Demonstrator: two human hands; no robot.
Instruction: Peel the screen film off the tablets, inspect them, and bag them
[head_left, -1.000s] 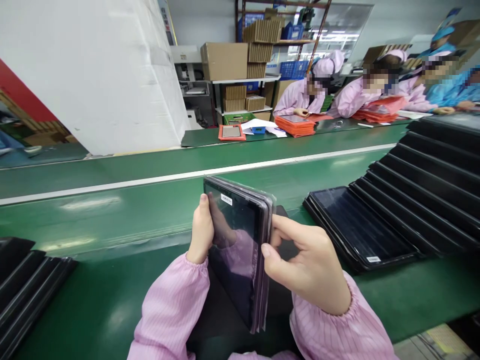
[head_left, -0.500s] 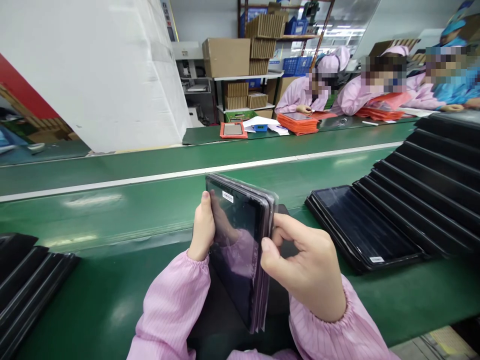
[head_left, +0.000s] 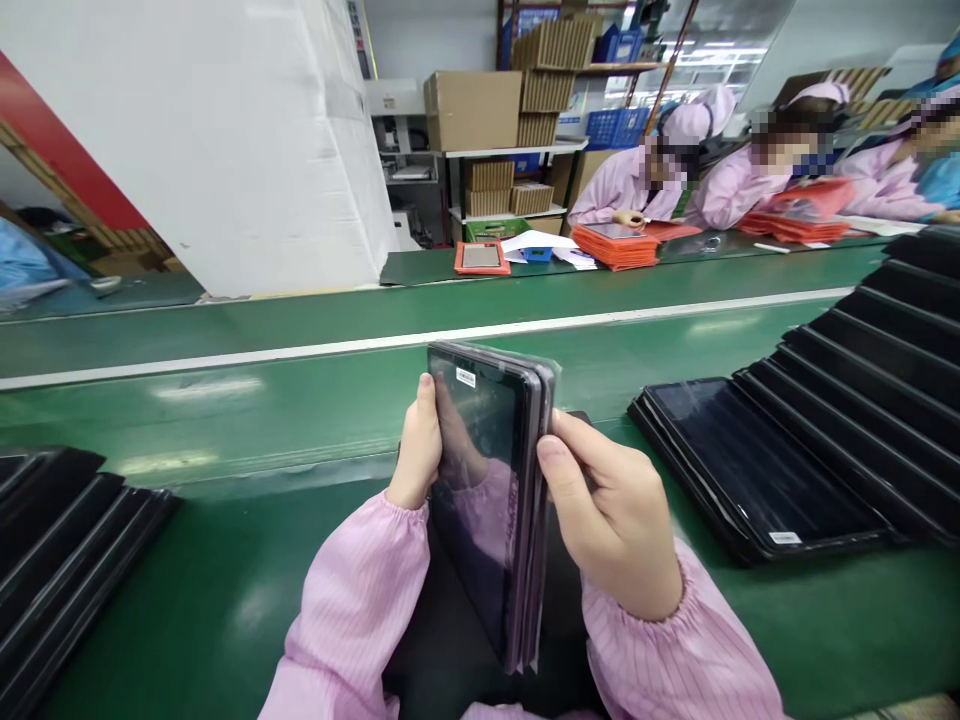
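Note:
A black tablet (head_left: 480, 500) with a glossy screen and a small white label stands upright on its edge in front of me. Several thin layers, clear plastic among them, show along its right side. My left hand (head_left: 420, 445) is closed on the left edge, thumb up along the rim and the other fingers hidden behind. On the right edge, my right hand (head_left: 619, 510) pinches the layers and clear film between thumb and forefinger. Beneath the tablet lies a flat black piece (head_left: 427, 640), mostly covered by my arms.
Black tablets in covers (head_left: 765, 470) lean in an overlapping row at right on the green bench (head_left: 262, 590). More black covers (head_left: 67, 560) lie at left. Across the bench, co-workers in pink (head_left: 615, 185) sit by orange stacks (head_left: 615, 247). A white wrapped block (head_left: 262, 150) stands behind.
My right thumb and forefinger have closed on the tablet's right edge, where they were curled more loosely before. The whole view has shifted slightly, so things appear farther right.

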